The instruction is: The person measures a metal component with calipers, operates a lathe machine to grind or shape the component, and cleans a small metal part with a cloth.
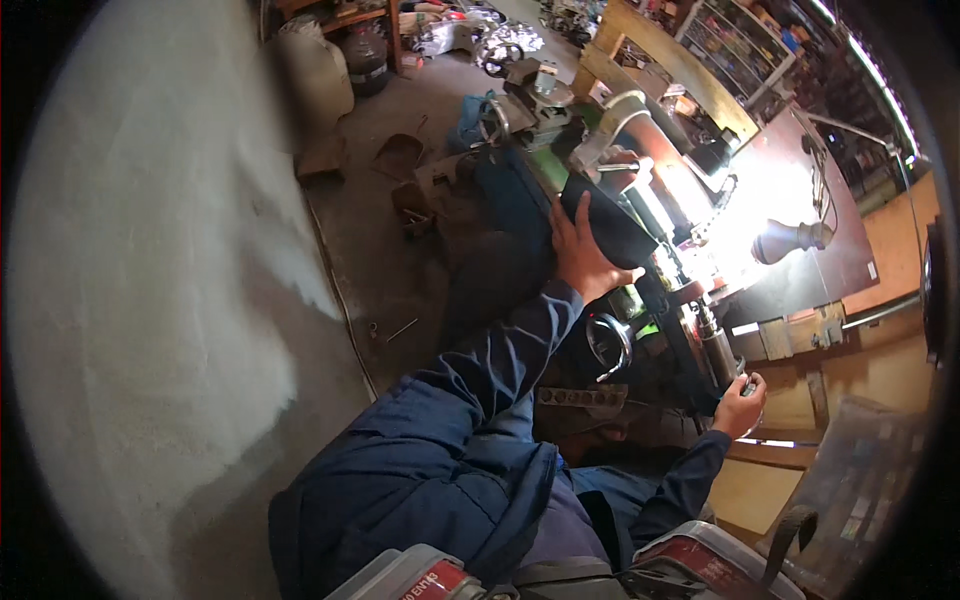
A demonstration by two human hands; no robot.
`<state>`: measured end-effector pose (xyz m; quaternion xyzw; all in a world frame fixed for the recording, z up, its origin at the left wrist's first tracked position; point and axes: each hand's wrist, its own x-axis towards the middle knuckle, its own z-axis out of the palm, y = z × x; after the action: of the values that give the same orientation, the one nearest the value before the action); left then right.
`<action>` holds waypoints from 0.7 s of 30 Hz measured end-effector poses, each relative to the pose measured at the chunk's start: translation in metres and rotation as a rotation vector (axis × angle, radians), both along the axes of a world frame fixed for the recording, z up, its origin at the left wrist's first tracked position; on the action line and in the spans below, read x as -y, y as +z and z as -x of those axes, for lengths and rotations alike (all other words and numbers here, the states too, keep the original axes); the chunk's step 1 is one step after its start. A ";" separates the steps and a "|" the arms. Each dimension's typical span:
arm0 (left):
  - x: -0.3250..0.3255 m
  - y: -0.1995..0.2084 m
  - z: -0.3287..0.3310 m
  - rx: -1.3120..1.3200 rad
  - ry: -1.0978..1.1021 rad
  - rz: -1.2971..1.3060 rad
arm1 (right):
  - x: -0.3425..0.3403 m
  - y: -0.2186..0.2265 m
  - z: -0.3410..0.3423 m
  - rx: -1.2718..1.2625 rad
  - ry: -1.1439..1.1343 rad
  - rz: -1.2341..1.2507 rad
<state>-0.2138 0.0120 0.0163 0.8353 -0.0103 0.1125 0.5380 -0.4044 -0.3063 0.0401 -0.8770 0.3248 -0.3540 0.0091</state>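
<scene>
A metalworking lathe (715,345) stretches diagonally ahead of me, partly washed out by glare. My left hand (588,255) grips a dark curved sheet (608,222) over the machine, its fingers and thumb spread along the sheet's lower edge. Below that hand is a shiny ring-shaped handwheel (625,350), which it does not touch. At the lathe's near right end, my right hand (740,408) is closed round a small metal handwheel (749,388), much of it hidden by the fingers. The sheet and glare hide part of the machine's middle.
A lamp (785,242) shines on the lathe beside a dark red board (850,240). A vise-like metal fixture (548,95) stands at the far end. A power strip (580,397) lies below. Left, a dustpan-like scoop (400,155) and a cable (335,270) lie on the floor.
</scene>
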 end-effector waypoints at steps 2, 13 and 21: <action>-0.013 0.008 0.002 0.095 0.005 0.024 | -0.004 0.000 0.000 -0.031 -0.003 -0.017; -0.188 0.004 -0.040 0.477 0.555 0.481 | -0.002 -0.003 -0.003 -0.025 0.011 -0.004; -0.256 -0.176 -0.091 0.049 0.531 -0.134 | -0.017 -0.009 0.002 0.005 -0.007 -0.001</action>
<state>-0.1227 0.2685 -0.1601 0.8394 0.1887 0.2691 0.4328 -0.4063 -0.2894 0.0309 -0.8750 0.3280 -0.3560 0.0093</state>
